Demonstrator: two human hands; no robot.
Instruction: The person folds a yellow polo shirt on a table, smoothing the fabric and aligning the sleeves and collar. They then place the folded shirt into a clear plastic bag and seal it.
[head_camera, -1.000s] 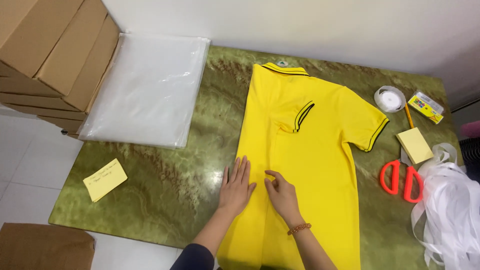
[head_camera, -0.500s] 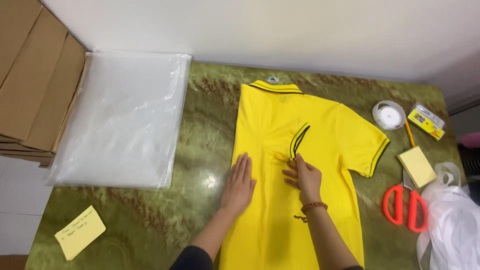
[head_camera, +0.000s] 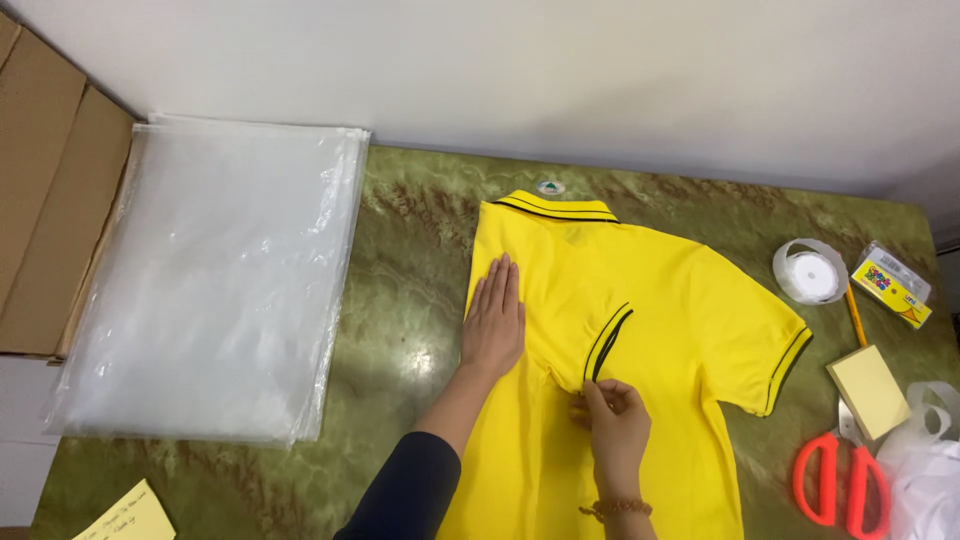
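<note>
The yellow polo shirt (head_camera: 640, 330) lies flat on the green marbled bench (head_camera: 410, 300), back side up, with one sleeve already folded in over the body, so the step in hand looks like the folding of the shirt's left-hand side. The left hand (head_camera: 494, 318) lies open and flat, fingers together, pressing the folded edge of the shirt; the right hand (head_camera: 612, 420) sits just to its right and nearer the person, fingers pinched narrow on the cloth below the black-trimmed cuff (head_camera: 607, 343) of the folded sleeve. By my reading, the next move calls for smoothing that sleeve flat while the left palm keeps the fold from slipping. The shirt's long axis runs away from the person, collar (head_camera: 555, 207) pointing to the far wall, hem toward the person and out of view. A stack of clear bags (head_camera: 215, 290) lies well to the left of the left hand.
</note>
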